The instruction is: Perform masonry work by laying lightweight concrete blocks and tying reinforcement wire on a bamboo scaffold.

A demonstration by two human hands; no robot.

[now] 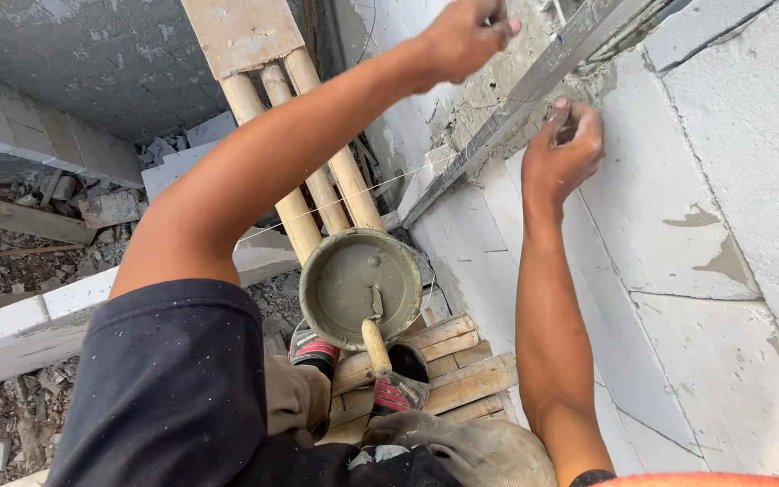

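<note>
White block wall (pixel 723 180) fills the right. Long grey straightedge (pixel 534 86) lies diagonally on its mortared top, axis running from lower left to upper right. Left hand (pixel 462 36) closed above it; right hand (pixel 565 149) just below, fist closed on a small tool. Mortar bucket (pixel 358 284) well below both hands.

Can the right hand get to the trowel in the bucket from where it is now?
Probably yes, once it lets go. The right hand is up at the wall, closed on something small. The trowel handle sticks out of the open bucket, with nothing over it.
</note>
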